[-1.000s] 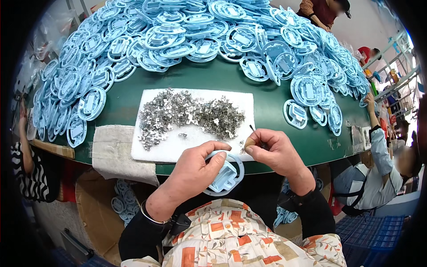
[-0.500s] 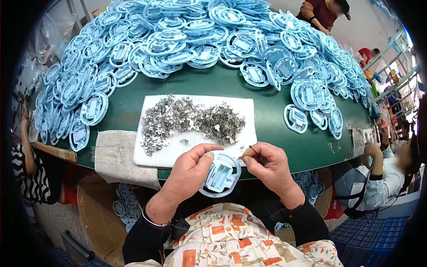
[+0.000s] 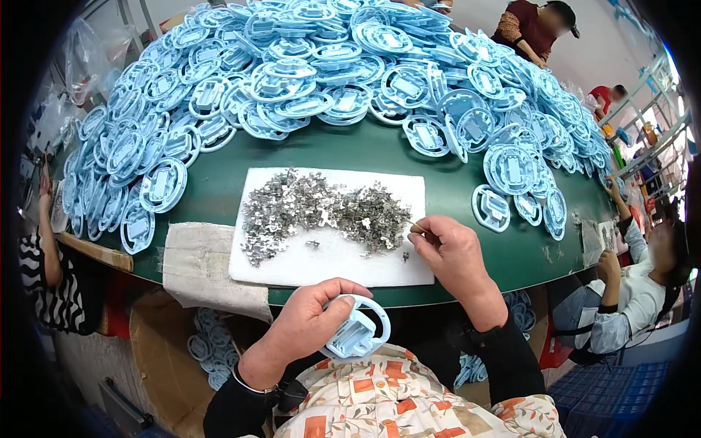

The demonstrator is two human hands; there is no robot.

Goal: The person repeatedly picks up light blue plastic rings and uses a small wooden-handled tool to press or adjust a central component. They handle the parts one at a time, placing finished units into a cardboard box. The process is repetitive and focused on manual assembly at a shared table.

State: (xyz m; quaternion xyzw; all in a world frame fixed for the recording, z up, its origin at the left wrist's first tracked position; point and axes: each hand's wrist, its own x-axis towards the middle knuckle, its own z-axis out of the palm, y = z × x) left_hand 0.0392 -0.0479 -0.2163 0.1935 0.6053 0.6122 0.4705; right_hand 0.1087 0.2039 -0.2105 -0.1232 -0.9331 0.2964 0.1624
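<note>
Near the table's front edge, my left hand (image 3: 303, 321) grips a light-blue plastic ring piece (image 3: 355, 336) with a box-like hollow inside, shaped like a toy steering wheel. Above the right edge of a white foam board (image 3: 328, 271), my right hand (image 3: 460, 255) pinches a slim brown tool (image 3: 418, 229) with a thin tip; its exact kind is mostly hidden by the fingers. The tip points toward small silvery metal clips (image 3: 372, 215) heaped on the board. One loose clip (image 3: 406, 257) lies close below the right hand.
A big pile of similar blue pieces (image 3: 299, 80) covers the back of the green table (image 3: 307, 150). A pale cloth (image 3: 204, 255) lies left of the board. Below sit cardboard boxes (image 3: 164, 350) with more pieces. Co-workers are at the left, right (image 3: 613, 292) and far side.
My right hand has moved away from the blue piece, up and right to the metal clips, with the tool. My left hand has lowered slightly, and the piece has tilted.
</note>
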